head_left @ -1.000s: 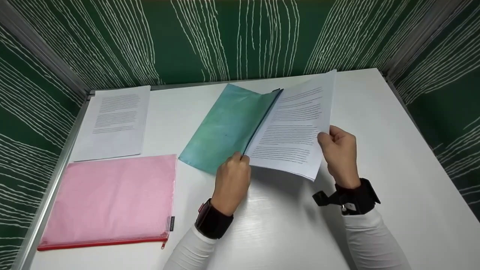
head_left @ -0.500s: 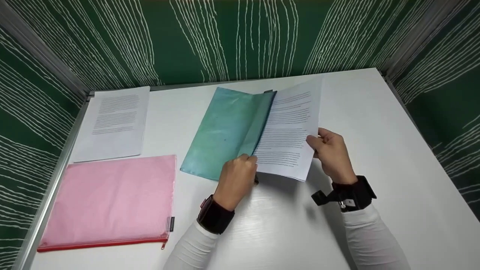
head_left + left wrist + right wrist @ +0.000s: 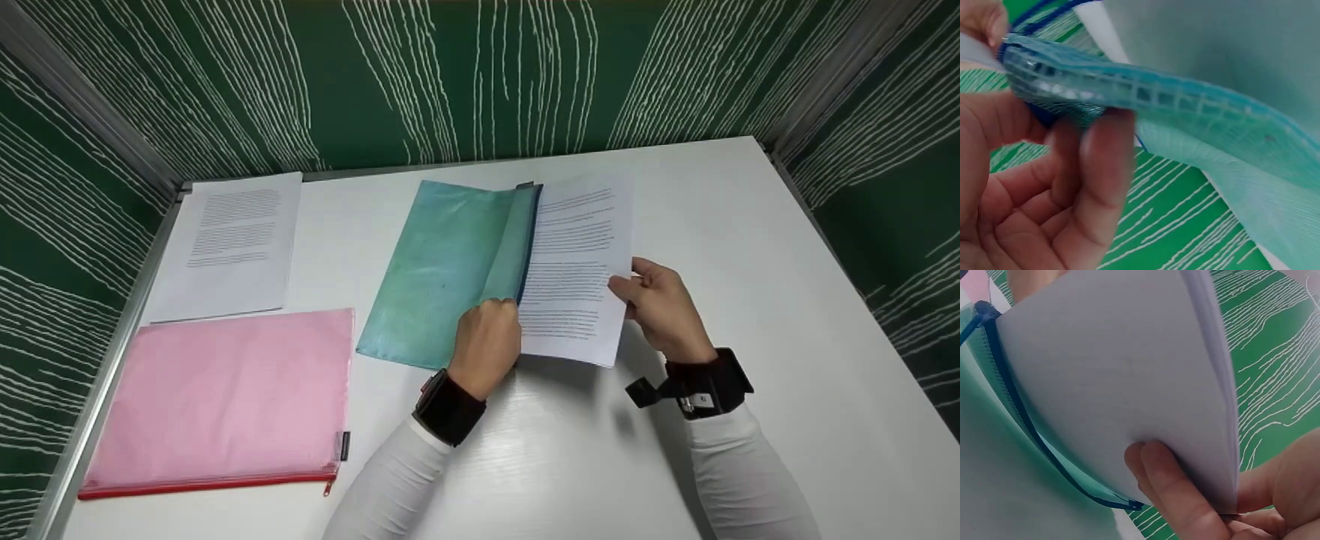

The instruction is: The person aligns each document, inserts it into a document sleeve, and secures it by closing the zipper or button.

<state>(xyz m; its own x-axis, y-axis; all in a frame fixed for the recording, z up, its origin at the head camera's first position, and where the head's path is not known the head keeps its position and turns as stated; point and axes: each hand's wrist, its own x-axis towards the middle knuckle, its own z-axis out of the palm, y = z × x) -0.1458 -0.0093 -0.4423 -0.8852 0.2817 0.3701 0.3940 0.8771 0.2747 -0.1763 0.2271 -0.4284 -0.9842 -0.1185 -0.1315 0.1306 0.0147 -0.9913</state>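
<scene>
A teal mesh zip pouch (image 3: 450,262) lies at an angle near the middle of the table, its blue-zipped mouth facing right. Printed sheets (image 3: 574,277) stick out of that mouth, their left part hidden inside. My left hand (image 3: 487,345) pinches the pouch's near edge beside the zip; its thumb and fingers show under the mesh edge (image 3: 1185,101) in the left wrist view. With thumb and fingers on either face, my right hand (image 3: 664,307) holds the sheets by their right edge. The right wrist view shows the blue zip (image 3: 1022,416) curving alongside the paper.
A pink zip pouch (image 3: 225,405) with a red zip lies at the front left of the white table (image 3: 555,465). Behind it is another stack of printed paper (image 3: 232,277). Green walls with white lines stand along the back and sides.
My right hand and the sheets have moved left and lower, and less paper shows outside the teal pouch. My left hand has shifted slightly right, while the pouch has turned more upright in view.
</scene>
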